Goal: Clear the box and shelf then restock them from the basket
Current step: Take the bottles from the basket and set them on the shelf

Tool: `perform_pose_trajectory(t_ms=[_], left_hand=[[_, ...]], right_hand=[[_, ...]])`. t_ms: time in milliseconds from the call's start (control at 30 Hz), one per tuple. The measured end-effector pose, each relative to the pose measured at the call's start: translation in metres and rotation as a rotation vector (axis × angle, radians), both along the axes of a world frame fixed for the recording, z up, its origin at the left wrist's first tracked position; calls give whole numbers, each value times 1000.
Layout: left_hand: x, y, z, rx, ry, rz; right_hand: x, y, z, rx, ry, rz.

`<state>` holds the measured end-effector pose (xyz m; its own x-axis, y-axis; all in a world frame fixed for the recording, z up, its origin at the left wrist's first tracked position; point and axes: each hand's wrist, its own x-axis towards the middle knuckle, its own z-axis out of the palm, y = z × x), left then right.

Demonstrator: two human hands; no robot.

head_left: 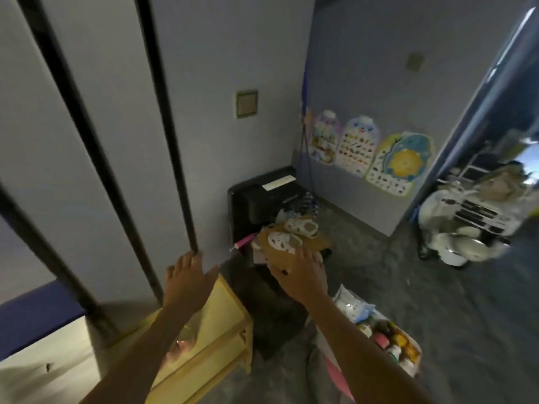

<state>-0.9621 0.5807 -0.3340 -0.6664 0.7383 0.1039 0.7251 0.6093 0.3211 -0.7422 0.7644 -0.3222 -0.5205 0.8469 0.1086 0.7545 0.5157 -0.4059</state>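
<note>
A brown cardboard box (319, 239) sits ahead on a dark stand, with two small white perforated shoes (302, 227) and a pink-handled tool (243, 242) on top. My right hand (303, 275) rests flat on the box's near flap, fingers spread, gripping nothing. My left hand (188, 279) hovers open above the yellow wooden shelf (224, 325) at lower left. A white basket (385, 339) full of jars and packets stands on the floor at lower right, under my right forearm.
A black appliance (259, 196) stands in the corner behind the box. Picture charts (370, 158) hang low on the right wall. A cluttered white toy car (472, 217) fills the doorway at right. Grey carpet (437, 301) lies between.
</note>
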Motion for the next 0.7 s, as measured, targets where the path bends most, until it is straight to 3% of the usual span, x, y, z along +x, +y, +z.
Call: perform_pose_trajectory(t_ms=[367,533,700], left_hand=[[221,174,-11,-24,-47,-423],[326,236,-48,-108,-55,-550],[381,281,-105,-187,-95,-582]], right_hand=[[252,48,-19,-45,-23,-482],[350,78,-58,-156,-49,-640],[398,107,-109,-271,-118,-673]])
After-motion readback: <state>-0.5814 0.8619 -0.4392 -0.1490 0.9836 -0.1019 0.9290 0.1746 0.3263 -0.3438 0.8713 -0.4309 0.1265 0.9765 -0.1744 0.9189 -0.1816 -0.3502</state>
